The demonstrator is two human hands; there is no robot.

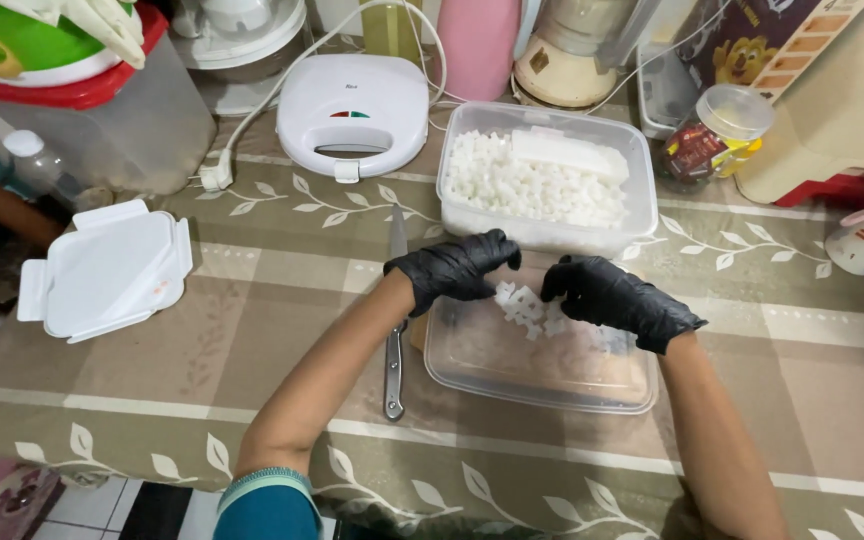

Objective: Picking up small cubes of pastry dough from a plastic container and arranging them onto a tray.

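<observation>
Both our gloved hands, left hand (457, 268) and right hand (612, 297), pinch white cubes (524, 305) over the clear lid (537, 365); loose ones could scatter toward the knife (394, 330).

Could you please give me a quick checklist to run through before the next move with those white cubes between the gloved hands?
1. Gloves on both hands: left hand and right hand are both in black gloves. Ok.
2. Cubes gathered: white cubes sit between the two hands, over the clear lid. Ok.
3. Room in the container: open, but already heaped with cubes near the rim. Cannot tell.
4. Knife: lies flat on the table beside the left forearm, blade pointing away. Ok.
5. White lid: set aside on the left, out of the way. Ok.
6. Grip on the cubes: fingers curl around them, contact hidden. Cannot tell.
</observation>
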